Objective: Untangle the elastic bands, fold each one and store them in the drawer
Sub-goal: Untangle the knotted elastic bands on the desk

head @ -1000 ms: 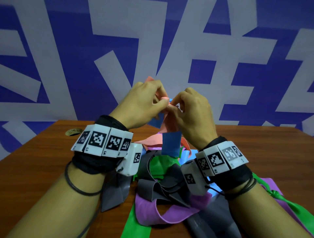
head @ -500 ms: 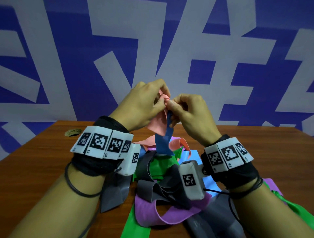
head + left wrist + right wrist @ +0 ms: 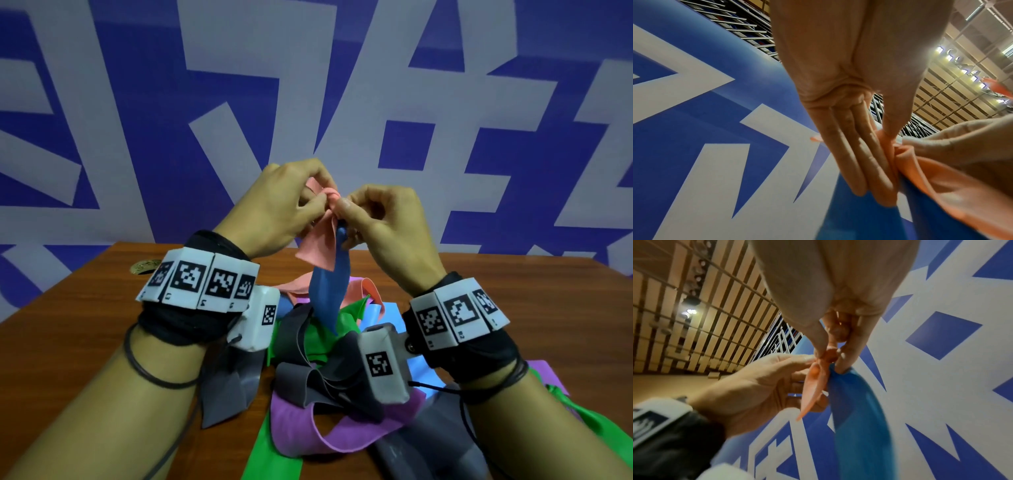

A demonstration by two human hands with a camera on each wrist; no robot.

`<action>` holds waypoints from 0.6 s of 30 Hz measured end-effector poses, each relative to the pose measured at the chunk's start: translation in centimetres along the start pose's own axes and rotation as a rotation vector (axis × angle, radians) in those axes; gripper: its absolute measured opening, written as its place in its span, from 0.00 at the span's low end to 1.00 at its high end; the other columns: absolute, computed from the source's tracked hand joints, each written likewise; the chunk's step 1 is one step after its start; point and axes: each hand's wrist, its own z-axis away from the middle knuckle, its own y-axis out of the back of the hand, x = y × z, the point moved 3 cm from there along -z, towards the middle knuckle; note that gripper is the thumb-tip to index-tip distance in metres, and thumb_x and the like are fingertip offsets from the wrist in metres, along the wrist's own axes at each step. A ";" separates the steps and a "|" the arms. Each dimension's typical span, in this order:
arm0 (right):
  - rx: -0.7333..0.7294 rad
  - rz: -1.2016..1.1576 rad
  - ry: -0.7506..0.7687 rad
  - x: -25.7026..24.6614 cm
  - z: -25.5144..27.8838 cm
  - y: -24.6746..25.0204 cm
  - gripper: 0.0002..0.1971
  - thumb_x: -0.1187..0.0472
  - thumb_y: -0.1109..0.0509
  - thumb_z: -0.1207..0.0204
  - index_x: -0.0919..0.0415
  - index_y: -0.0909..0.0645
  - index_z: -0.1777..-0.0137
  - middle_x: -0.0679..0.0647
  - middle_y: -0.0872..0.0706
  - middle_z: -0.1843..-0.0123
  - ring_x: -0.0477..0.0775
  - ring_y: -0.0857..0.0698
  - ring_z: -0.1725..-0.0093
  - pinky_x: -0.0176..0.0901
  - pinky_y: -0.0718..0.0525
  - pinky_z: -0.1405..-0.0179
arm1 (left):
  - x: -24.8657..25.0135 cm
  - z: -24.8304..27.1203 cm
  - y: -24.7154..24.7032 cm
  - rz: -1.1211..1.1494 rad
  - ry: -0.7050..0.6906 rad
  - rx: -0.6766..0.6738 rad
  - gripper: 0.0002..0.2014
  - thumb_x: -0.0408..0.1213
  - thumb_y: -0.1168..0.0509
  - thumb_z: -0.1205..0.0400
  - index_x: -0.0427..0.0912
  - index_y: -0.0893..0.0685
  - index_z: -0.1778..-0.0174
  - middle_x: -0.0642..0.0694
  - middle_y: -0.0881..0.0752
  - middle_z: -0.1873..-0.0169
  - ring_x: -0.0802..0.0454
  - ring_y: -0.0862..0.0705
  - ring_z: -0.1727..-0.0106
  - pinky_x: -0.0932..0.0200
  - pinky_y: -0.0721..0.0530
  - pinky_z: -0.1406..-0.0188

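Both hands are raised above a tangled pile of elastic bands (image 3: 329,373) on the wooden table (image 3: 89,329). My left hand (image 3: 291,205) pinches a knot in the salmon-pink band (image 3: 318,246) between thumb and fingers. My right hand (image 3: 373,216) pinches the same knot from the right, with a blue band (image 3: 329,291) hanging from under its fingers down into the pile. In the left wrist view the pink band (image 3: 925,175) bunches at the left fingertips (image 3: 888,134). In the right wrist view the pink knot (image 3: 830,353) sits between thumb and forefinger, and the blue band (image 3: 861,410) trails below.
Grey (image 3: 301,380), purple (image 3: 308,428), green (image 3: 270,459) and light blue (image 3: 373,311) bands lie tangled between my forearms. A small round metal piece (image 3: 145,265) is set in the table at the back left. A blue and white wall (image 3: 445,120) stands behind the table. No drawer is in view.
The hands have kept working the pink knot. The right hand has shifted a little to the right and the blue band now hangs straight down from the knot.
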 end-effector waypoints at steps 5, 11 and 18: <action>0.106 0.283 0.103 0.4 0.0 -0.4 0.10 0.54 0.27 0.20 0.59 0.17 0.60 0.50 0.18 0.71 0.48 0.18 0.70 0.46 0.19 0.68 | 0.4 0.2 -0.1 -0.020 0.013 -0.014 0.06 0.39 0.34 0.14 0.41 0.21 0.53 0.47 0.10 0.71 0.56 0.11 0.73 0.52 0.09 0.65; 0.095 0.403 0.168 0.8 0.3 -0.6 0.08 0.57 0.25 0.24 0.55 0.22 0.58 0.44 0.27 0.67 0.46 0.28 0.67 0.41 0.30 0.67 | 0.4 0.1 -0.8 -0.058 0.062 -0.062 0.08 0.40 0.37 0.13 0.41 0.26 0.54 0.46 0.10 0.73 0.53 0.11 0.75 0.50 0.10 0.66; 0.142 0.558 0.255 0.4 0.3 -1.0 0.09 0.57 0.23 0.26 0.59 0.20 0.60 0.51 0.26 0.62 0.61 0.23 0.64 0.55 0.24 0.70 | -0.9 -0.1 -1.1 -0.156 0.114 -0.076 0.07 0.47 0.37 0.14 0.48 0.23 0.53 0.49 0.10 0.71 0.55 0.11 0.74 0.43 0.11 0.56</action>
